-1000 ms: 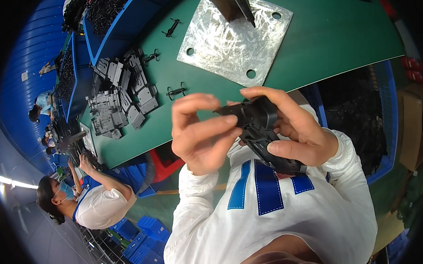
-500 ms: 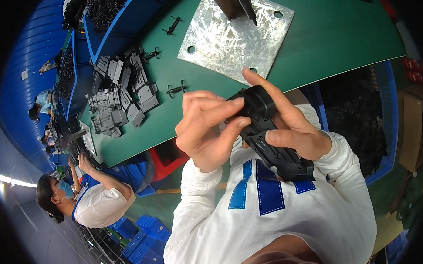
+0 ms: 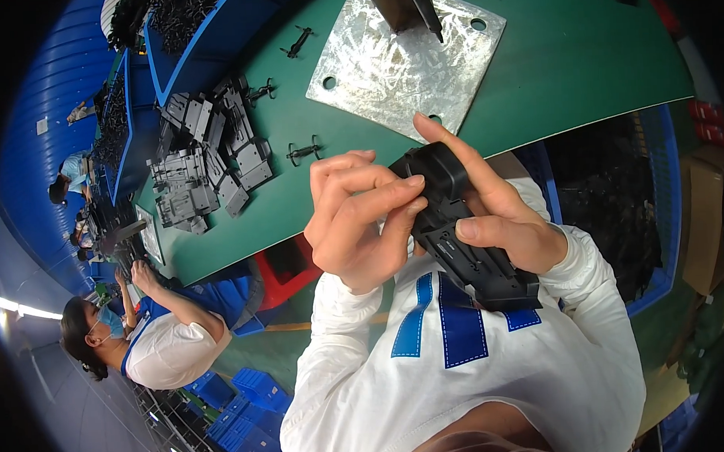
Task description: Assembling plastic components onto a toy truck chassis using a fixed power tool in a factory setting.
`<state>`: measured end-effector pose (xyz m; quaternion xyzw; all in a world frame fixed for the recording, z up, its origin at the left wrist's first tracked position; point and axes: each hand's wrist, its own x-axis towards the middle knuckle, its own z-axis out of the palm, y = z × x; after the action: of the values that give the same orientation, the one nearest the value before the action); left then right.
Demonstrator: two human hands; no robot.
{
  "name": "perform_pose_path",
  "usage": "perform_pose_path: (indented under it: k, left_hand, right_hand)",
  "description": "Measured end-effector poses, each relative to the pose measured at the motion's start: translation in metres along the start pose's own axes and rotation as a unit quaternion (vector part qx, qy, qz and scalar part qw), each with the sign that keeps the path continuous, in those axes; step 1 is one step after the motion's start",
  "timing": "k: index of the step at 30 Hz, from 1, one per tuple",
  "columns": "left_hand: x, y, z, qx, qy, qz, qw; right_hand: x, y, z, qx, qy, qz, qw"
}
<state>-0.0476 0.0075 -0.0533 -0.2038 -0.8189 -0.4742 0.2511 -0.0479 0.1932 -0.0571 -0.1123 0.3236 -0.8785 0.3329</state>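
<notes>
A long black molded plastic part (image 3: pixel 467 258) is held up in front of my chest, its thick block-like end toward the table. My right hand (image 3: pixel 509 213) wraps round its right side, thumb pressed on the upper face and index finger stretched along the edge. At the left of the thick end, my left hand (image 3: pixel 361 214) has its thumb and index fingertip brought together against the part. Anything pinched between those fingertips is hidden or too small to make out.
A metal plate (image 3: pixel 357 91) with an upright post lies on the green table (image 3: pixel 580 67). Left of it are small black clip-like pieces (image 3: pixel 303 151) and piled flat black parts (image 3: pixel 185 180). Blue bins (image 3: pixel 162 81) hold black pieces. A co-worker (image 3: pixel 175 344) works at left; a blue crate (image 3: pixel 659 279) stands right.
My left hand has shifted slightly right and its fingertips are closer together on the part. My right hand and the black part have hardly moved.
</notes>
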Motion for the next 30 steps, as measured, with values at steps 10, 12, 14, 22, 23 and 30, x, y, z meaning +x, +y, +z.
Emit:
perform_pose_path:
  k: [10, 12, 14, 22, 23, 30]
  left_hand:
    - [0.0029, -0.0047, -0.0051, 0.002, -0.049, 0.017, 0.999]
    - [0.0035, -0.0051, -0.0054, -0.019, -0.051, 0.009, 0.998]
    - [0.0043, -0.0051, -0.0054, -0.048, -0.038, 0.012, 0.998]
    - [-0.0006, 0.0004, -0.0033, -0.086, -0.017, -0.010, 0.996]
    - [0.0002, 0.0008, -0.0040, -0.088, -0.024, -0.011, 0.996]
    - [0.0022, -0.0080, -0.0047, -0.087, -0.012, 0.025, 0.996]
  right_hand:
    - [-0.0019, -0.0036, 0.0022, 0.004, 0.002, 0.020, 1.000]
    - [-0.0017, -0.0027, 0.0023, 0.009, -0.001, 0.018, 1.000]
    - [-0.0011, -0.0006, 0.0024, -0.010, 0.002, 0.007, 1.000]
    - [0.0000, 0.0013, 0.0034, -0.041, -0.014, -0.025, 0.999]
    - [0.0000, 0.0020, 0.0025, -0.067, -0.018, -0.042, 0.997]
    - [-0.0012, -0.0062, 0.0050, -0.022, -0.037, -0.008, 0.999]
